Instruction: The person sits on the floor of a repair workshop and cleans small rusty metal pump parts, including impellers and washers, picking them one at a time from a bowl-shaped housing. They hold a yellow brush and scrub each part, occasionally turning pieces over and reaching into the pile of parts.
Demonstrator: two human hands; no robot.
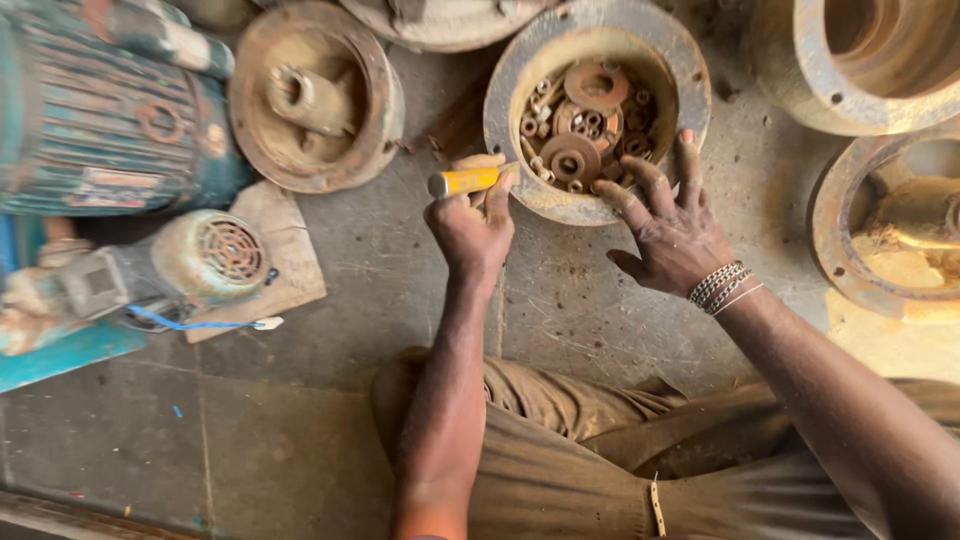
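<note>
Gripping a yellow-handled tool [466,181], the left hand [472,225] closes round it; its long axis lies nearly level, handle end pointing left, just beside the rusty round flanged housing [520,75]. Inside sit many rusty washers and nuts [585,125], too many to count. The right hand [672,232] spreads 5 fingers over the rim, holding nothing.

Yellow tool handle [466,181]; rust-brown washers [588,122]; teal ribbed motor [95,110]; silver bracelets [722,286]; khaki trousers [560,450].
</note>
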